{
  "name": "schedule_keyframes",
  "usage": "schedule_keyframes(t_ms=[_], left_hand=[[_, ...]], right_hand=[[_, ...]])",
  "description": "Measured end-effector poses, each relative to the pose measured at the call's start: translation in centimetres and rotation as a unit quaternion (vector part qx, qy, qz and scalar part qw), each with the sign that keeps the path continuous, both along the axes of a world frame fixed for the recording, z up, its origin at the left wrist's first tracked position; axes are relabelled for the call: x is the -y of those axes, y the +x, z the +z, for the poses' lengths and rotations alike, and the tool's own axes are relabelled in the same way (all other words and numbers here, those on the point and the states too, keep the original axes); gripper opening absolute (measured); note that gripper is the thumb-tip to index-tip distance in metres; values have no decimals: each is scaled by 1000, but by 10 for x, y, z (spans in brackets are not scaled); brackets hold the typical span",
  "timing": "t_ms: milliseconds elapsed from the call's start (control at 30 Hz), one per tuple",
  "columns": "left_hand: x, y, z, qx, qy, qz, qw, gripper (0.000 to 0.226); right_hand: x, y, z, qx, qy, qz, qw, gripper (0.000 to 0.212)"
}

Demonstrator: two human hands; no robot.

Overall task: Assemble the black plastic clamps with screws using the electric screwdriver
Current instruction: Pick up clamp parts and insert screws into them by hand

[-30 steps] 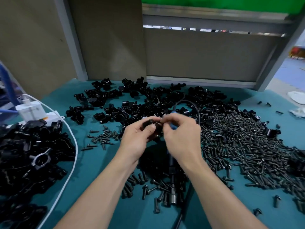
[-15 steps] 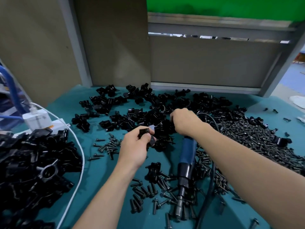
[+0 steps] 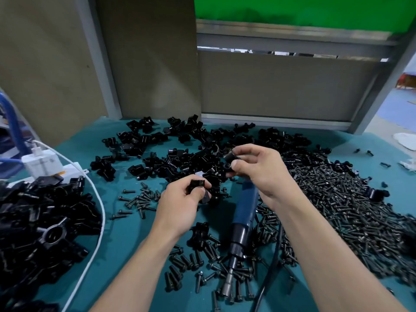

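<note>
Diffuse indoor light, medium bright, no hard shadows. Teal cloth-covered desk (image 3: 126,239) is evenly lit, with faint soft shade around the heap of dark steel screws (image 3: 349,210). Small glints on the glossy black plastic clamp pieces (image 3: 45,233) at left; their detail crushes to near black. Pale soft light patch on the beige board wall (image 3: 157,82). Bright green panel (image 3: 292,10) and grey metal rail (image 3: 292,40) at top are smeared by motion blur. Open doorway (image 3: 400,109) at far right is brighter and bluish; crumpled white cloth (image 3: 405,141) is nearly blown out. Wide-angle bowing: uprights lean at the edges. Centre fairly sharp, corners soft.
</note>
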State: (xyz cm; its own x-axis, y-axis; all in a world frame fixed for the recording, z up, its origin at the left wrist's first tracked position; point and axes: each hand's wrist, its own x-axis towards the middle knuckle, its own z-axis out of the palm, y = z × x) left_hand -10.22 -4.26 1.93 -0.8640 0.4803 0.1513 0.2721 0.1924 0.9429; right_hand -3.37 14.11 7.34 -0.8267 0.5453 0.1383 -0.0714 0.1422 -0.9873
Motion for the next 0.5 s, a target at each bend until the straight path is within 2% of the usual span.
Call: schedule_keyframes(t_ms=[133, 300, 333, 400, 500], left_hand=[[0, 3, 2, -12, 1, -10, 1000, 20], [0, 2, 1, -28, -1, -15, 999, 24], [0, 2, 1, -26, 3, -16, 1000, 25], [0, 3, 2, -23, 12, -26, 999, 22], [1, 5, 4, -23, 37, -47, 998, 17]], right_hand=[[5, 2, 3, -1, -71, 75, 995, 32], [4, 5, 7, 14, -111, 95, 989, 19], [3, 6, 7, 17, -124, 105, 987, 22], [3, 6, 8, 20, -171, 130, 976, 28], [5, 6, 8, 6, -257, 156, 954, 15]])
